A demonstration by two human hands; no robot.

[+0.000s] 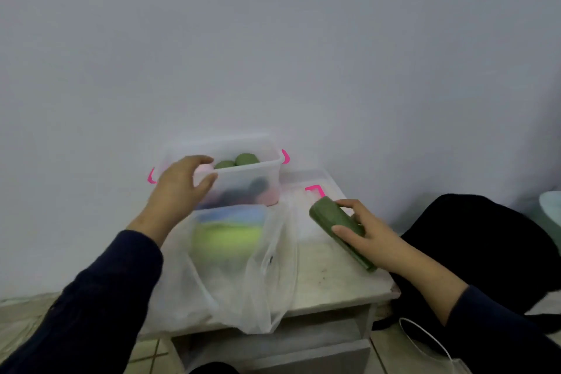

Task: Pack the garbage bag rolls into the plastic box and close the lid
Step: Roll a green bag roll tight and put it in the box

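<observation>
Right now my left hand (179, 182) grips the near rim of the box (243, 179), I'd guess to steady it for loading. My right hand (364, 234) is wrapped around a green roll (337, 229), a smooth matte cylinder held just above the table (334, 279). Two rolls (236, 161) already sit inside the clear, pink-latched box. The lid (306, 188) lies beside it; a floppy translucent bag (230, 267) slumps in front.

green roll (340, 234), clear box (243, 182), pink latches (285, 156)
</observation>
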